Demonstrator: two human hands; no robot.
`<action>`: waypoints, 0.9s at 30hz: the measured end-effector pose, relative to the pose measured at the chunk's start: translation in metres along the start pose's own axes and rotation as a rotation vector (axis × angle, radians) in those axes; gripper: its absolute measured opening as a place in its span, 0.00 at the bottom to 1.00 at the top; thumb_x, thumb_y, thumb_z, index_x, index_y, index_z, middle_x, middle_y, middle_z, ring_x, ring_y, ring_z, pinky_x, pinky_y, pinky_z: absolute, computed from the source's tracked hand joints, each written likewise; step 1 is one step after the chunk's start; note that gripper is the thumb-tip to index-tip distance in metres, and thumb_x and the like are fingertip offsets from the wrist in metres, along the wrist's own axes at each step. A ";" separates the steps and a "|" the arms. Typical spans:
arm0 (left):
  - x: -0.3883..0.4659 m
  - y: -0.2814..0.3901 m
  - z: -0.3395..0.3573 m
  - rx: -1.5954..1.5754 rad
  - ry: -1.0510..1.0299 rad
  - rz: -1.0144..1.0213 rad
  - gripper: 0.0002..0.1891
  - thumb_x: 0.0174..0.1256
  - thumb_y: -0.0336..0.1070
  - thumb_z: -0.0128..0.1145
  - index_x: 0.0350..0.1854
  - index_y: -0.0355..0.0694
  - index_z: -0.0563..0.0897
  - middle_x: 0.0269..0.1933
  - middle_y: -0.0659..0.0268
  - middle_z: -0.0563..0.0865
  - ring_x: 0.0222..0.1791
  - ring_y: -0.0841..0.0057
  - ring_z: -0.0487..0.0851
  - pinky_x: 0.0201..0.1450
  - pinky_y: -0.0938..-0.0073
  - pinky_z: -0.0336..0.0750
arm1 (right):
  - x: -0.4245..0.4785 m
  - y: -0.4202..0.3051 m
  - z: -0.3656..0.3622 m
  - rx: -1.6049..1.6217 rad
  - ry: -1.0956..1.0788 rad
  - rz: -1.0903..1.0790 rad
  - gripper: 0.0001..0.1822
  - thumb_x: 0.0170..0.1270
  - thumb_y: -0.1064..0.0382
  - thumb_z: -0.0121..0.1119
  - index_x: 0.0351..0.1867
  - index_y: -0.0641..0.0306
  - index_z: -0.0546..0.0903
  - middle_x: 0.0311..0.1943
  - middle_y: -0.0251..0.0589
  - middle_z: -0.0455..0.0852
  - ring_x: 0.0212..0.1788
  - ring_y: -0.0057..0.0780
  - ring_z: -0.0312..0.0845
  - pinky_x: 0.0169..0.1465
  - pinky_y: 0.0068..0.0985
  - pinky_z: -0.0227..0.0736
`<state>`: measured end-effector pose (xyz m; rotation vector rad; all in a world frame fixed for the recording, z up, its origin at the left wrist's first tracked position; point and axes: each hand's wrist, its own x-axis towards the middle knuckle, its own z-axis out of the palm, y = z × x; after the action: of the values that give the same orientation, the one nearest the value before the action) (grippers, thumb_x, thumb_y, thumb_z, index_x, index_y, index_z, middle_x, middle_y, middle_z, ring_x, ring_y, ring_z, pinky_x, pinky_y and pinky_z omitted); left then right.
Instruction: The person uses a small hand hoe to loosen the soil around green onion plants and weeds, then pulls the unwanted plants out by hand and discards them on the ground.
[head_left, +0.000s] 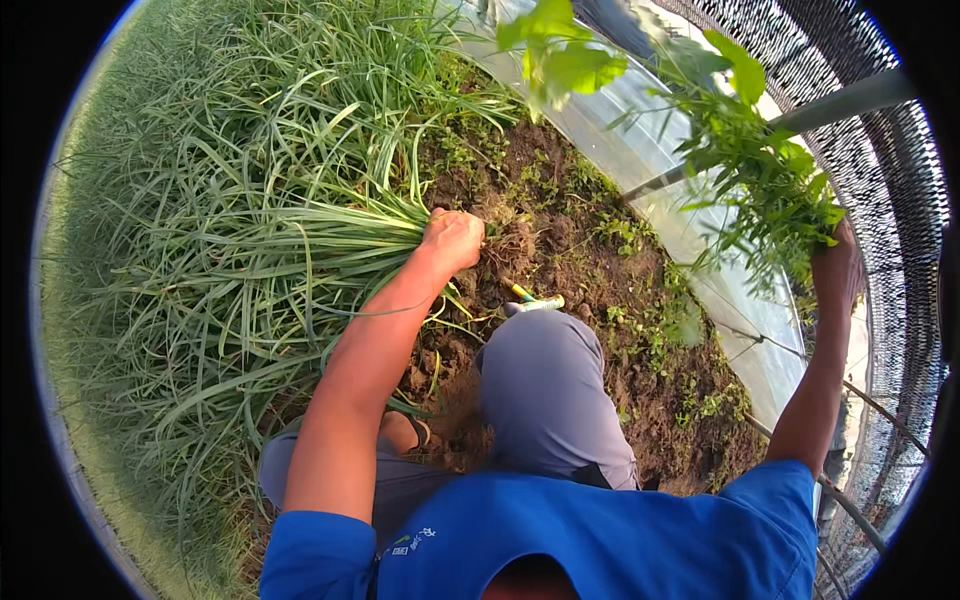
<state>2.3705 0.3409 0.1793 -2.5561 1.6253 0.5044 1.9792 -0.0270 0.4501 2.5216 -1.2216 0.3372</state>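
My left hand (454, 237) is closed around the base of a bunch of long, narrow green leaves (352, 231), at the edge of a dense leafy bed. Fine brown roots (514, 241) lie just right of that fist, over the soil. Far to the right, my right hand (837, 259) grips a bundle of leafy green weeds (757, 169), raised beside the plastic sheet. On the ground in front of my knee lies a tool with a green and yellow handle (541, 303); my knee hides part of it.
Dense grass-like plants (217, 187) fill the left side. Bare brown soil (645, 300) with small weeds runs down the middle. On the right stand clear plastic sheeting (739, 315), a metal pipe (840, 101) and black mesh netting (911, 247). My bent knee (547, 382) rests over the soil.
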 end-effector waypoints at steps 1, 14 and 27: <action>-0.006 -0.005 -0.002 -0.021 0.104 0.019 0.04 0.44 0.32 0.64 0.25 0.45 0.87 0.30 0.56 0.90 0.36 0.57 0.90 0.46 0.53 0.80 | 0.017 0.012 0.002 -0.066 -0.064 0.079 0.15 0.71 0.60 0.60 0.56 0.60 0.81 0.46 0.55 0.88 0.50 0.57 0.86 0.50 0.49 0.78; -0.056 -0.003 -0.129 -0.253 0.086 -0.307 0.13 0.58 0.32 0.59 0.44 0.41 0.88 0.43 0.55 0.92 0.44 0.61 0.91 0.58 0.60 0.83 | -0.105 -0.106 0.048 0.449 0.600 -0.104 0.06 0.71 0.72 0.61 0.42 0.61 0.88 0.31 0.36 0.91 0.28 0.22 0.87 0.32 0.26 0.83; -0.037 -0.023 -0.084 -0.025 0.233 -0.095 0.04 0.45 0.30 0.65 0.25 0.43 0.84 0.23 0.58 0.86 0.26 0.60 0.88 0.35 0.60 0.83 | -0.243 -0.359 0.326 0.343 -0.839 -0.666 0.36 0.63 0.56 0.66 0.75 0.42 0.73 0.59 0.47 0.80 0.64 0.44 0.78 0.63 0.43 0.74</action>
<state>2.3968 0.3636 0.2673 -2.7840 1.5595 0.2273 2.1397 0.2326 0.0017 3.3012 -0.4396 -0.8016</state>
